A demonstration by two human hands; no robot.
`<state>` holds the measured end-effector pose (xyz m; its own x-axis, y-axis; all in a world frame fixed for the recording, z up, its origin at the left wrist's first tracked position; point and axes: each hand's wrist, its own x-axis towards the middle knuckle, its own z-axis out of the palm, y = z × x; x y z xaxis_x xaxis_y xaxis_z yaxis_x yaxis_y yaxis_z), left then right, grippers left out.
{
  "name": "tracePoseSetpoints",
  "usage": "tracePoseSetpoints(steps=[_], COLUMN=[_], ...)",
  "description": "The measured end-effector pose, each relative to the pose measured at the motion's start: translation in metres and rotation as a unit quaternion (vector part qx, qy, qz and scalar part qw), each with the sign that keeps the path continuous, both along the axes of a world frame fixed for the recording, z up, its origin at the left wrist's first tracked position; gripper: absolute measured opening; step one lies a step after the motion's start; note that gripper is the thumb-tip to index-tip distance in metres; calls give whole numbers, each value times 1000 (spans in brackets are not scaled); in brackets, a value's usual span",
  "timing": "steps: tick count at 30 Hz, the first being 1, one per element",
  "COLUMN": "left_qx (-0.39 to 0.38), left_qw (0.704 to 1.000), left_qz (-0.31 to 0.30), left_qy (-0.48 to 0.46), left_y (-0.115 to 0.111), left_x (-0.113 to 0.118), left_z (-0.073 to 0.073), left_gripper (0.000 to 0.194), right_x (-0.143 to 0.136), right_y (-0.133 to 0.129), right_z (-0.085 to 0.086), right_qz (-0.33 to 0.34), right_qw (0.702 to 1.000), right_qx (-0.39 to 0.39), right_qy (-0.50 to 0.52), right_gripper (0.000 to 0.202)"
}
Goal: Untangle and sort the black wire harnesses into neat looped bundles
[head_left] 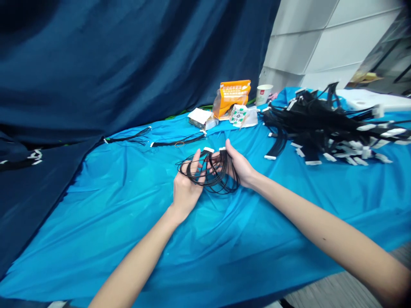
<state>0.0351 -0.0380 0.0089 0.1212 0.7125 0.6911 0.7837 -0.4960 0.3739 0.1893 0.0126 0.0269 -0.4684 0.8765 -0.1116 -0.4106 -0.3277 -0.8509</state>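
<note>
Between my two hands is a black cable harness (215, 186), its thin wires bent into a loose loop. Both of its white end connectors point up and away from me, close together. My left hand (189, 182) grips the left side, with wires passing across its fingers. My right hand (236, 166) pinches the harness just below the right connector, thumb raised along it. Some fingertips are hidden behind the wires. The harness is held above the blue cloth (135, 222).
A large heap of black harnesses (317, 124) with white connectors lies at the right. Toward the back stand an orange bag (233, 96), a paper cup (263, 95), a small box (201, 117) and a white-green packet (240, 114). Separate harnesses (180, 141) lie beyond my left hand. A dark curtain (128, 55) hangs behind.
</note>
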Motion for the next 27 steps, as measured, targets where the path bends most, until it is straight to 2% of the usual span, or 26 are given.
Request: tracePoseSetpoints(steps=[13, 20, 27], left_qx=[-6, -5, 20], left_qw=[999, 1000, 999], left_qz=[-16, 3, 20], left_qy=[-29, -27, -26], left_y=[0, -2, -3], left_x=[0, 3, 3], left_z=[-1, 2, 4], left_gripper=[61, 50, 41], right_x=[0, 0, -1], right_y=[0, 1, -1], right_z=[-1, -3, -1], right_qz=[17, 40, 23], right_qw=[1000, 999, 1000], right_qx=[-7, 5, -10], right_qy=[-5, 9, -1], right_gripper=[63, 65, 63])
